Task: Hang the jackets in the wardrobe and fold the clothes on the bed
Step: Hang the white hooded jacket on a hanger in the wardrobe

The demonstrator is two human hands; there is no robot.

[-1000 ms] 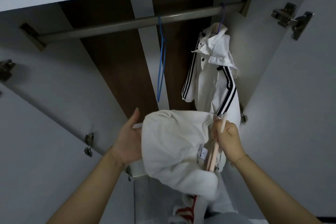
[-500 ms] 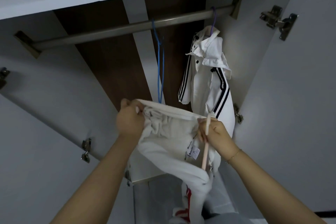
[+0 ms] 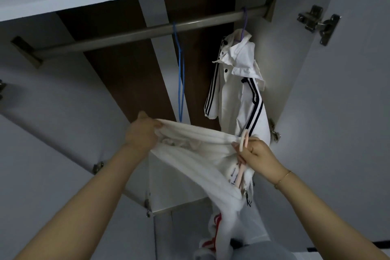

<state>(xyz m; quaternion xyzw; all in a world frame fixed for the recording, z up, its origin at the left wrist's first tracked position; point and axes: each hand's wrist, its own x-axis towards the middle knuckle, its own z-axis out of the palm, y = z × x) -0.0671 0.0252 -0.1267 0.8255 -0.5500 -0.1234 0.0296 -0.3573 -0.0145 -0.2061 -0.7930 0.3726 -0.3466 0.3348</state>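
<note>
Stretching the white jacket [image 3: 196, 154] wider than half a second ago, I now have its top edge pulled into a taut band between my hands, where before it sagged in a loose bunch; the pink hanger [image 3: 242, 160] sits in much the same place, its hook now poking up past the fabric. My left hand [image 3: 141, 133] is raised in front of the wardrobe opening, fingers curled tight around the bunched left end of the jacket's edge. My right hand [image 3: 256, 155] is lower and to the right, pinching the other end of that edge together with the hanger's neck, a thin bracelet [image 3: 282, 179] on the wrist. The rest of the jacket hangs down between my forearms, red stripes showing near the bottom. Above, a metal rail [image 3: 135, 32] crosses the wardrobe [image 3: 63, 95] under its white top shelf. An empty blue hanger [image 3: 181, 74] hangs near the rail's middle, and a white jacket with dark stripes [image 3: 240, 91] hangs on a purple hanger [image 3: 244, 25] at the rail's right end. Both doors stand open, their hinges [image 3: 318, 23] visible.
</note>
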